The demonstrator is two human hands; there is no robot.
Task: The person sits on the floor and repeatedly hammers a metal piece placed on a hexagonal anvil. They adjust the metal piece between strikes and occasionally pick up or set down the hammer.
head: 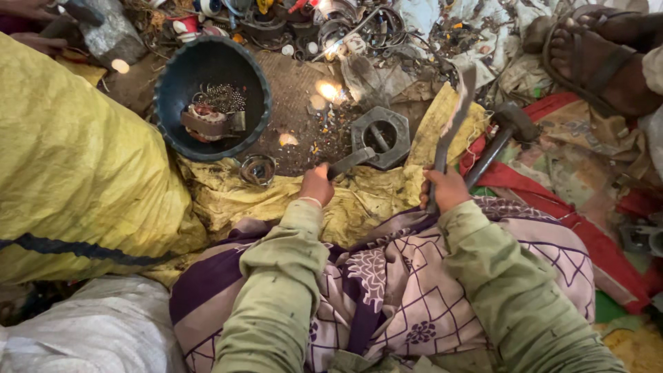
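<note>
My left hand (pixel 316 185) grips a short dark metal tool (pixel 351 161) whose tip rests against a large hexagonal metal nut (pixel 380 136) lying on the ground. My right hand (pixel 444 189) is closed around the handle of a raised hammer-like bar (pixel 452 124), which is blurred and points up and away from me. Both arms wear green sleeves, and a purple and white patterned cloth (pixel 387 276) covers my lap.
A dark round bowl (pixel 210 69) holding small metal parts stands at upper left. A yellow sack (pixel 76 173) bulges on the left. Scrap metal (pixel 359 31) is heaped at the top. Another person's sandalled foot (pixel 594 59) is at upper right. A second hammer (pixel 501 138) lies beside my right hand.
</note>
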